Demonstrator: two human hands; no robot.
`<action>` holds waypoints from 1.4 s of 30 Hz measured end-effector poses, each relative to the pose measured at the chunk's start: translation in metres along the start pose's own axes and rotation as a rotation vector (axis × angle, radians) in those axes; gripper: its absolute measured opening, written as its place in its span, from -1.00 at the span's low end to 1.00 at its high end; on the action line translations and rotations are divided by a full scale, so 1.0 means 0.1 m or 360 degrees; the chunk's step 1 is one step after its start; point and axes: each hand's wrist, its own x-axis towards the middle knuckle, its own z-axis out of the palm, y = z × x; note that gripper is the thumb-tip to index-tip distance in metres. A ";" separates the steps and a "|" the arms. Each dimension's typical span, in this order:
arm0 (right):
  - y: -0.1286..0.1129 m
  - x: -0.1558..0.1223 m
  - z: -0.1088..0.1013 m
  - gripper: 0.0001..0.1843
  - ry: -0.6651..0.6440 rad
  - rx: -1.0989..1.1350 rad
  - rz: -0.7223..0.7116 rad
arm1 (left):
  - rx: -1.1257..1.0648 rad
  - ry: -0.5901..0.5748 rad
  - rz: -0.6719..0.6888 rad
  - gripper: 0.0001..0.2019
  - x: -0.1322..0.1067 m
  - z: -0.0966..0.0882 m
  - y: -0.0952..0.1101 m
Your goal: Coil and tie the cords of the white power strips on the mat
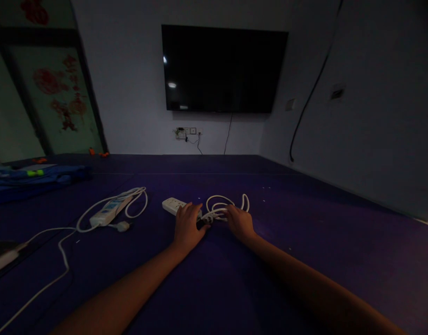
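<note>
A white power strip (173, 205) lies on the dark purple surface in front of me. My left hand (189, 224) is closed over its near right end, hiding that part, with the thumb beside a dark piece (200, 224) and a plug-like end (208, 218). The strip's white cable (220, 197) lies in loops to the right. My right hand (240, 222) pinches the cable at the near side of these loops. Its fingertips are partly hidden.
Another white power strip (111, 211), with a coiled cable and a plug (123, 226), lies to the left. A white bar (3, 261) with a cord sits at the left edge. Blue cloth (35, 179) lies further back. A television (224, 70) hangs on the wall.
</note>
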 end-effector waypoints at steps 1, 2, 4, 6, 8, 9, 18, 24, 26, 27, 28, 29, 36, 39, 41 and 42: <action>0.02 0.00 0.01 -0.67 0.0078 0.0049 0.0050 | 0.0024 -0.0010 -0.0010 -0.39 0.00 0.00 0.00; 0.03 -0.01 0.01 -0.66 0.0153 0.0111 0.0097 | 0.0043 -0.0025 -0.0013 -0.37 0.00 0.00 -0.01; 0.07 -0.01 0.03 -0.62 0.0285 0.0270 0.0186 | 0.0070 -0.0048 -0.0008 -0.36 0.00 0.00 -0.01; 0.11 0.00 0.04 -0.57 0.0386 0.0456 0.0262 | 0.0092 -0.0047 -0.0007 -0.35 0.00 0.00 -0.01; 0.14 0.01 0.06 -0.54 0.0482 0.0631 0.0350 | 0.0108 -0.0025 -0.0023 -0.35 0.00 0.00 -0.02; 0.16 0.02 0.06 -0.54 0.0536 0.0719 0.0397 | 0.0114 -0.0009 -0.0039 -0.34 0.00 0.01 -0.03; 0.23 0.06 0.11 -0.55 0.0872 0.1224 0.0718 | 0.0062 -0.0090 -0.0134 -0.49 -0.02 0.08 -0.14; 0.21 0.05 0.06 -0.51 0.0742 0.0948 0.0620 | -0.0084 0.0038 -0.0127 -0.60 0.00 0.11 -0.16; 0.19 0.05 0.04 -0.52 0.0638 0.0844 0.0590 | -0.0134 0.0150 -0.0145 -0.62 0.01 0.09 -0.17; 0.18 0.05 0.03 -0.53 0.0576 0.0783 0.0575 | -0.0165 0.0190 -0.0155 -0.63 0.02 0.08 -0.17; 0.16 0.05 0.03 -0.55 0.0515 0.0706 0.0554 | -0.0202 0.0221 -0.0171 -0.64 0.02 0.07 -0.17; 0.15 0.05 0.02 -0.56 0.0452 0.0618 0.0525 | -0.0246 0.0243 -0.0193 -0.66 0.02 0.06 -0.16; -0.03 0.09 -0.05 -0.68 -0.0143 -0.0047 0.0365 | -0.0610 0.0166 -0.0477 -0.68 0.01 0.00 -0.07; -0.09 0.10 -0.06 -0.71 -0.0313 -0.0184 0.0322 | -0.0742 0.0052 -0.0509 -0.63 0.00 0.03 -0.06; -0.12 0.11 -0.08 -0.70 -0.0347 -0.0224 0.0295 | -0.0829 -0.0037 -0.0489 -0.61 0.01 0.05 -0.07; -0.13 0.12 -0.09 -0.70 -0.0356 -0.0238 0.0282 | -0.0862 -0.0071 -0.0476 -0.60 0.01 0.06 -0.07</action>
